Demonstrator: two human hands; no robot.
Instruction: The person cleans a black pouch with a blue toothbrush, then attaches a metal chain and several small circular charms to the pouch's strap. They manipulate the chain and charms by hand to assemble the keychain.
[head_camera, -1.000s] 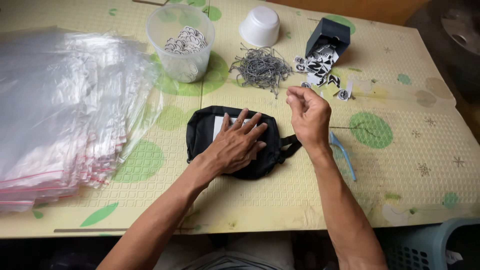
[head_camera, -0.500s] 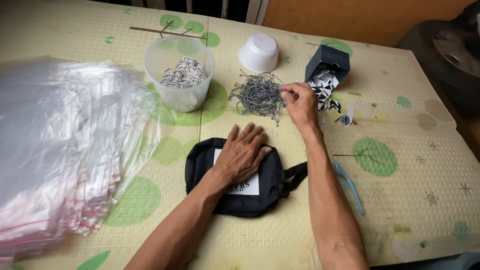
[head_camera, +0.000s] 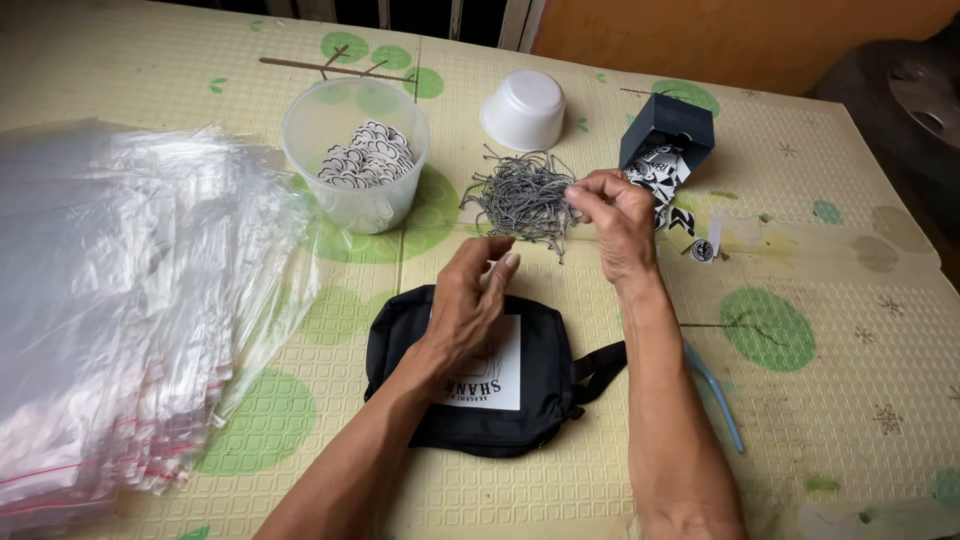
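The fingers (head_camera: 500, 268) of the left hand (head_camera: 470, 305) are loosely curled and released; nothing is grasped by them, and they are raised just above the black pouch (head_camera: 500, 385). Half a second ago this hand was pressed flat on the pouch, so it has been lifted and moved a little toward the pile of grey strings (head_camera: 520, 195). The fingers of the right hand (head_camera: 615, 225) are pinched at the edge of that pile, and a thin string seems to be held between thumb and forefinger, although it is too fine to be sure. One second ago the right hand was above the pouch; it has since been carried up to the pile. From this it can be judged that one string is being separated from the pile and that the left hand is coming to help.

From left to right on the table (head_camera: 800, 420): a thick stack of clear plastic bags (head_camera: 120, 300) is laid at the left edge. Beside it a clear plastic cup (head_camera: 355, 165) with black-and-white paper tags is standing. The black pouch with its white label is lying in the middle, near the table edge. A white bowl (head_camera: 523, 108) is placed upside down behind the strings. A dark box (head_camera: 665, 130) is tipped over, with more tags spilled from it. A light blue tool (head_camera: 715, 390) is lying at the right of the right forearm.
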